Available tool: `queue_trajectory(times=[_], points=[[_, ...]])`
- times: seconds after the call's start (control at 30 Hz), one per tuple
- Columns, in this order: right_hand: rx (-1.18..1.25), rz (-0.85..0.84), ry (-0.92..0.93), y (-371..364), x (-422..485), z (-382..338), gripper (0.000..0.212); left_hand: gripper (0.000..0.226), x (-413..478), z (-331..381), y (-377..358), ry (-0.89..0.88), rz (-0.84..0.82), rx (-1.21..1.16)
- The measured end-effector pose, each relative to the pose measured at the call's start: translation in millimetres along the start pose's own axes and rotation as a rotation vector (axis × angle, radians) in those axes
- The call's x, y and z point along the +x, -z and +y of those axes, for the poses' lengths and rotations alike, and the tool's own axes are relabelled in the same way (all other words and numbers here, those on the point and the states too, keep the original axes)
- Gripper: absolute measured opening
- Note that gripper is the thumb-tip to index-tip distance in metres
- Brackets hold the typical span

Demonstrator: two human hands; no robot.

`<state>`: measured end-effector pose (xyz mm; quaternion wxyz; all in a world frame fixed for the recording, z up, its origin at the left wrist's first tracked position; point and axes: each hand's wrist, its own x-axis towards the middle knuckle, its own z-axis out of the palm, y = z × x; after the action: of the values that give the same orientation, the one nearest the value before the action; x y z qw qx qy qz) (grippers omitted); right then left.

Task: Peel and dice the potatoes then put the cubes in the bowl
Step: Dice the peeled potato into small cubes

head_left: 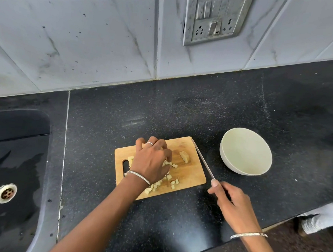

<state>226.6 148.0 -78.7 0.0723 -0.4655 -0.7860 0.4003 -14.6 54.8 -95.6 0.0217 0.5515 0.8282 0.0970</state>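
A wooden cutting board (191,178) lies on the black counter. Several small potato cubes (168,177) are scattered over its near half, and a larger potato chunk (185,157) sits near its far right corner. My left hand (150,161) hovers over the board's far left part, its fingers curled down around a potato piece (144,144) that is mostly hidden beneath them. My right hand (233,202) grips the handle of a knife (202,158), whose blade points away from me along the board's right edge. A white bowl (224,161) with nothing in it stands right of the board.
A dark, wet sink (15,156) with a metal drain (6,193) fills the left side. The tiled wall behind carries a switch and socket plate (215,18). The counter's front edge (284,221) runs diagonally at the lower right, with floor beyond it.
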Motion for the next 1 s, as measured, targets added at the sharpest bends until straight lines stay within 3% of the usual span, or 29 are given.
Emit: queue_trajectory(times=[0.27, 0.4, 0.63, 1.0], points=[[-0.004, 0.057, -0.007, -7, -1, 3, 0.044, 0.036, 16, 21, -4, 0.122, 0.053, -0.181], [0.012, 0.074, -0.012, -10, 0, 6, 0.044, 0.047, 26, 38, -16, 0.143, 0.030, -0.163], [0.017, 0.053, -0.012, -17, 1, 12, 0.046, 0.032, 27, 37, -26, 0.161, 0.030, -0.187], [0.027, -0.045, -0.004, -32, 4, 3, 0.051, 0.031, 17, 25, -31, 0.182, 0.070, -0.295]])
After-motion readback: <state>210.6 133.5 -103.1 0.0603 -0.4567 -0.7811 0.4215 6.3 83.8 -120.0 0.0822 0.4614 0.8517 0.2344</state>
